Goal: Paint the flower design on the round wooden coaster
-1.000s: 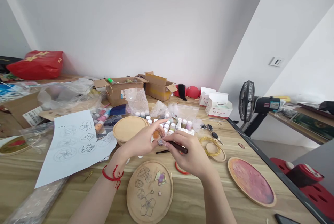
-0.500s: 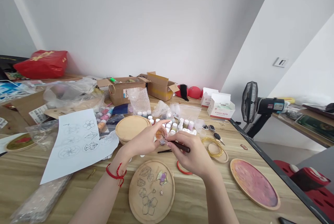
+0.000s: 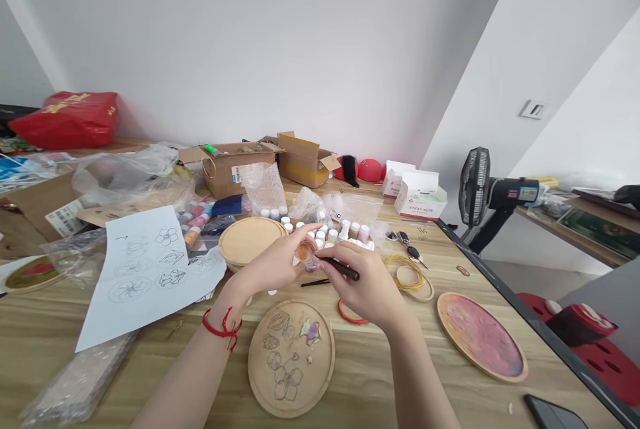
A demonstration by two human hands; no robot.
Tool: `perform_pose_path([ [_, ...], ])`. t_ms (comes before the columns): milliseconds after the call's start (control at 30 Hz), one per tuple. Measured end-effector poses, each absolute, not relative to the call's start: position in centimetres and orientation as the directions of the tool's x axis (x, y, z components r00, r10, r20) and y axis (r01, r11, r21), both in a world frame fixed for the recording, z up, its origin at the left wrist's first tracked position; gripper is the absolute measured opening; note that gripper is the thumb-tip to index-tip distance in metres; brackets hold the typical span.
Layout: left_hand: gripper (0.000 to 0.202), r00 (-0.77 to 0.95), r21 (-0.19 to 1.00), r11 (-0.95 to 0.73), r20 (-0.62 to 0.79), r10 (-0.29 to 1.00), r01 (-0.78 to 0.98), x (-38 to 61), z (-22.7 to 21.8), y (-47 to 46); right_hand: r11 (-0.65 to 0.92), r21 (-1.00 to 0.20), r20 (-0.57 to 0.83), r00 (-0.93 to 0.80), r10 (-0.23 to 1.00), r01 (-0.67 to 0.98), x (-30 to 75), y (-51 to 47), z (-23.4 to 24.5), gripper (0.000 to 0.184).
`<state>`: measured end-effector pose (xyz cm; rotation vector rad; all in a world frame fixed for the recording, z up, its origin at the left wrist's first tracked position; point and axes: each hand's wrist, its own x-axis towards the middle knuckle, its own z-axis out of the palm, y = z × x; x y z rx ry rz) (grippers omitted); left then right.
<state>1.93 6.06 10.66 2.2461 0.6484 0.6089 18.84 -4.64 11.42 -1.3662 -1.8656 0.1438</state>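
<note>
My left hand (image 3: 273, 265), with a red string at its wrist, pinches a small jar of orange powder (image 3: 303, 252) above the table. My right hand (image 3: 367, 285) grips a dark thin tool (image 3: 337, 268) whose tip points into the jar's mouth. Just below the hands lies a round wooden plate (image 3: 291, 357) with outlined flowers, one petal coloured purple. A cluster of small white-capped jars (image 3: 333, 233) stands right behind the hands.
A sheet of flower drawings (image 3: 145, 272) lies at the left, a plain wooden disc (image 3: 247, 241) behind it. A pink-filled round plate (image 3: 481, 335), gold wire coil (image 3: 404, 271), keys (image 3: 410, 250), cardboard boxes (image 3: 235, 165), plastic bags and a fan (image 3: 475, 187) surround the work spot.
The hands stay together on the jar and tool. The tool's tip has shifted slightly at the jar's mouth, and the camera has moved a little.
</note>
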Motion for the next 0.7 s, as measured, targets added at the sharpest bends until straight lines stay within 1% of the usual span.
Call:
perform_pose_path([
  [133, 0.069, 0.757, 0.75, -0.596, 0.203, 0.621, 0.288, 2.0, 10.6, 6.1, 0.409, -0.558, 0.488, -0.114, 0.866, 0.722, 18.7, -4.7, 11.4, 0.014],
  [233, 0.07, 0.777, 0.751, -0.597, 0.188, 0.601, 0.28, 2.0, 10.2, 6.3, 0.388, -0.588, 0.49, -0.068, 0.869, 0.709, 18.7, -4.5, 11.3, 0.015],
  [367, 0.069, 0.795, 0.727, -0.627, 0.191, 0.576, 0.28, 2.0, 9.6, 6.5, 0.346, -0.582, 0.487, -0.025, 0.873, 0.736, 18.8, -4.2, 11.1, 0.014],
  [433, 0.07, 0.797, 0.727, -0.623, 0.179, 0.577, 0.287, 2.1, 9.5, 6.6, 0.323, -0.594, 0.473, -0.005, 0.881, 0.737, 18.7, -4.2, 11.1, 0.019],
  [533, 0.07, 0.79, 0.728, -0.622, 0.186, 0.584, 0.288, 2.2, 9.6, 6.5, 0.304, -0.665, 0.431, 0.018, 0.902, 0.683, 18.5, -4.3, 11.2, 0.028],
  [600, 0.069, 0.78, 0.721, -0.63, 0.204, 0.591, 0.289, 2.2, 9.8, 6.4, 0.299, -0.711, 0.419, 0.043, 0.907, 0.636, 18.4, -4.3, 11.3, 0.028],
  [700, 0.07, 0.772, 0.729, -0.617, 0.198, 0.604, 0.297, 2.2, 10.0, 6.2, 0.275, -0.714, 0.45, 0.122, 0.885, 0.644, 18.4, -4.2, 11.3, 0.029],
])
